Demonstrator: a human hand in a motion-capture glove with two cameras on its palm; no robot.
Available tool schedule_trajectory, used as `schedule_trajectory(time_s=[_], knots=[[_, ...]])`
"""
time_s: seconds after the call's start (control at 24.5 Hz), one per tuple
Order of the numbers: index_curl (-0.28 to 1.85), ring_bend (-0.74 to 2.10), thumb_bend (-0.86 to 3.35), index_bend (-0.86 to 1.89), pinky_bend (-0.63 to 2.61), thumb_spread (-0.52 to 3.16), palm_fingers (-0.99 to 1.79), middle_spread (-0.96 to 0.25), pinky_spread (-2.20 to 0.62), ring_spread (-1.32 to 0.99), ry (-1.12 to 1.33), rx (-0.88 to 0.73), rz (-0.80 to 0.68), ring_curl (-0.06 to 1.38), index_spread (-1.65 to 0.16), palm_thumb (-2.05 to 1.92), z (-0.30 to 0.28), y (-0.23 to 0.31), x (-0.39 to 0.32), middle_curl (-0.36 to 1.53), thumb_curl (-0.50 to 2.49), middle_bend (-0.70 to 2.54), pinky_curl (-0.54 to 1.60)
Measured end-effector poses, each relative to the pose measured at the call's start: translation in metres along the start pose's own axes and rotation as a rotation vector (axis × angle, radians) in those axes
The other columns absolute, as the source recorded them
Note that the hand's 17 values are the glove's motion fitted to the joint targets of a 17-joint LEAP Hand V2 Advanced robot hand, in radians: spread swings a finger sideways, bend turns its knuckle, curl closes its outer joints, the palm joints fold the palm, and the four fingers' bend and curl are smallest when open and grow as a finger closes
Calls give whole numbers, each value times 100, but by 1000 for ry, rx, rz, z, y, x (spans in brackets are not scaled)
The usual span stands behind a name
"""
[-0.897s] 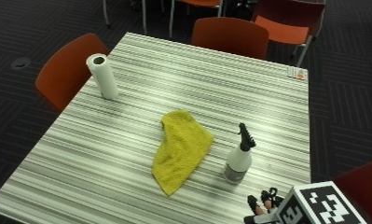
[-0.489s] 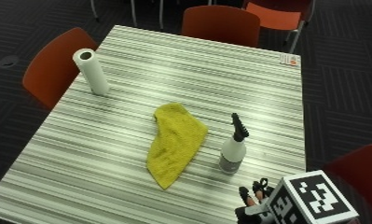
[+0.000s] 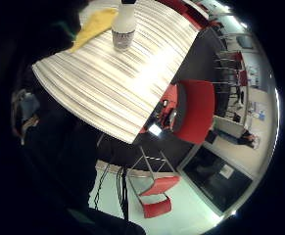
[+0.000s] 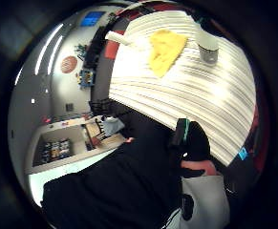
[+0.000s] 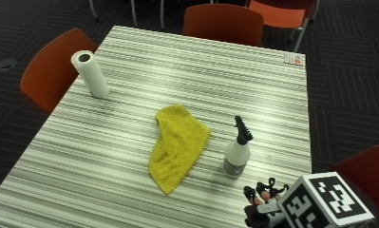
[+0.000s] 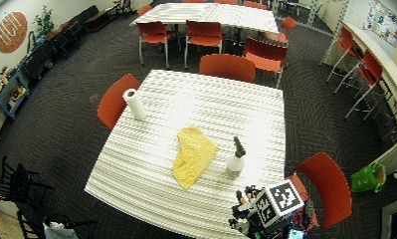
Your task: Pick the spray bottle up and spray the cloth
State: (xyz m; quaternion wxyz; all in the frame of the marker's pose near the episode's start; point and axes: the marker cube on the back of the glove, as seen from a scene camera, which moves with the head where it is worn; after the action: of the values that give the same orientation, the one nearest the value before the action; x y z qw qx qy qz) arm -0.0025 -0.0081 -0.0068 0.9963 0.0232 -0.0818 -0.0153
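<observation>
In the outside view the bottle point(image 5: 238, 154) is seen standing upright on the striped counter point(image 5: 208, 71), right of centre in the lower half of the frame, with the yellow cloth point(image 5: 175, 147) laid just beside it to the left, apart from it as far as can be told. The gloved right hand point(image 5: 260, 205) shows at the lower right edge of the frame, near the bottle but not touching it; only the tips of its fingers are seen, so whether the grip is spread or pressed together cannot be told, and nothing is held in it. The bottle has a pale, rounded body, a narrow neck and a black trigger head pointing up and slightly left. It is judged to be stiff plastic, smooth and perhaps a little slippery under a glove, and light to moderate in weight; how much liquid it holds cannot be seen. Being tall with a small base, it could be tipped by a sideways knock, so contact is best made squarely. The neck just below the trigger head is judged the best place to be taken, the fingers wrapped round it so that one finger can be laid on the trigger; the wide body would give no reach to the trigger. The cloth is soft and limp, bunched in a long fold, and should stay put under spray. A paper roll point(image 5: 91, 73) stands upright in the upper left of the frame, well apart from both.
</observation>
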Motion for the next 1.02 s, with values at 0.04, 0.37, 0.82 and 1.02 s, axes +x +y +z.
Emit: schedule_trajectory(time_s=[0.04, 0.37, 0.82, 1.02], knots=[[22, 41, 28, 16, 58, 96, 39, 1, 12, 7, -55, 9, 8, 24, -34, 69, 1, 0, 1, 18, 34, 17, 32], [24, 42, 23, 14, 58, 101, 38, 2, 12, 7, -397, 83, -2, 27, -34, 73, 13, -18, 3, 22, 38, 17, 34], [25, 43, 18, 14, 60, 101, 35, 2, 13, 8, -1189, 245, 100, 29, -34, 82, 35, -14, 27, 25, 44, 18, 36], [25, 43, 16, 13, 61, 101, 34, 3, 13, 8, -1188, 261, 156, 30, -34, 85, 45, -11, 37, 27, 46, 18, 37]])
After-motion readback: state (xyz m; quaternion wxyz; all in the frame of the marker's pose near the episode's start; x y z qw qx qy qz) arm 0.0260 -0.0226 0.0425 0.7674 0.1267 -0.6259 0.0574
